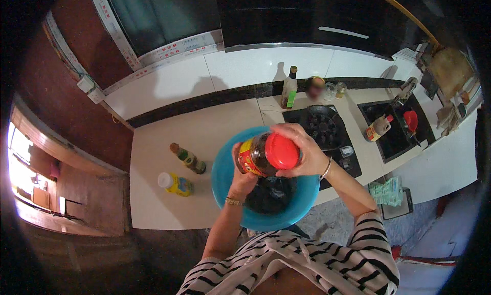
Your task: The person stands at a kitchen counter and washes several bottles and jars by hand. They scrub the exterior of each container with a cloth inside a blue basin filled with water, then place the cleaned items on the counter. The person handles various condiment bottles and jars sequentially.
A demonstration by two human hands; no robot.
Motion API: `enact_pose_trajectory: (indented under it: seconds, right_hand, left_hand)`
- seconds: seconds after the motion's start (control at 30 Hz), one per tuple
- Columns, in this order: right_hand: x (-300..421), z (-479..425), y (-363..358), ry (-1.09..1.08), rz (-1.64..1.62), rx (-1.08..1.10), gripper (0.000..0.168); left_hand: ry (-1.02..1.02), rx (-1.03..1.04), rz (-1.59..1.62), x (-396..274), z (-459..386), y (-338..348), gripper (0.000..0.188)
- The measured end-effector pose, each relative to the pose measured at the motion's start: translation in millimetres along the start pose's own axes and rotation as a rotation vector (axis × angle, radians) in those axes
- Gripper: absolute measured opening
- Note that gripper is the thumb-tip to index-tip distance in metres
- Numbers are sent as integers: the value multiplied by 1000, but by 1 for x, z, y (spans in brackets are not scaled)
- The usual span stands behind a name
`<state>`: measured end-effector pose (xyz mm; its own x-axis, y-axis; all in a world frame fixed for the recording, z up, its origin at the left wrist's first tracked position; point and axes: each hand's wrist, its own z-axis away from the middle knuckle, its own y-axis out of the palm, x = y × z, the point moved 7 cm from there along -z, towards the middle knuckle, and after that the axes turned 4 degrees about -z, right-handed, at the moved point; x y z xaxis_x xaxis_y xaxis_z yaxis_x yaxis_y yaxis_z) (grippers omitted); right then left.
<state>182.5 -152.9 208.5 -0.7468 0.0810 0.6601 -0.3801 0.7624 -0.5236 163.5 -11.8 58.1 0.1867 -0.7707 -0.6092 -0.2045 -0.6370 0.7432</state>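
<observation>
A glass jar point(254, 157) with a yellow and red label and dark contents lies tilted between my hands. My left hand point(242, 180) grips its labelled lower end. Around the red lid point(282, 151) curl the fingers of my right hand point(307, 151); the lid is on the jar. Directly below is a blue plastic basin point(226, 195) at the counter's front edge, with something dark and glossy point(270, 195) inside that I cannot identify. Left of the basin stand a green-labelled glass bottle point(188, 158) and a yellow bottle with a white cap point(175, 184).
A gas hob point(326, 128) lies right of the basin, with a tall sauce bottle point(290, 88) behind it. Beyond are small glass jars point(340, 90), a sauce bottle point(378, 128) and a black sink point(387, 147) holding a red item point(410, 121). A lined bin point(387, 193) stands below the counter.
</observation>
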Motion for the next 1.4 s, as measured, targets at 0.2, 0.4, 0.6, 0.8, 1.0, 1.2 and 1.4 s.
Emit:
enact_pose_trajectory:
  seconds: [0.2,0.4,0.6,0.8,1.0,1.2,1.4]
  right_hand:
    - [-28,19,17,179,-459,-134,100]
    - [-44,4,33,323,-495,-201,30]
    - [-86,30,45,595,-593,-288,26]
    - [-111,75,64,710,-424,-213,23]
    - [-109,73,106,740,-443,-70,20]
    - [-103,57,120,713,-452,-82,20]
    - [-99,60,116,737,-407,-93,21]
  left_hand:
    - [84,-7,-137,-37,2,-2,109]
    - [-67,-29,26,-18,25,-39,100]
    - [-104,-82,582,-38,91,-50,95]
    - [75,-492,140,-111,212,-167,84]
    - [57,-742,84,-136,268,-260,76]
    - [105,-711,73,-162,233,-279,75]
    - [95,-642,-22,-170,217,-309,70]
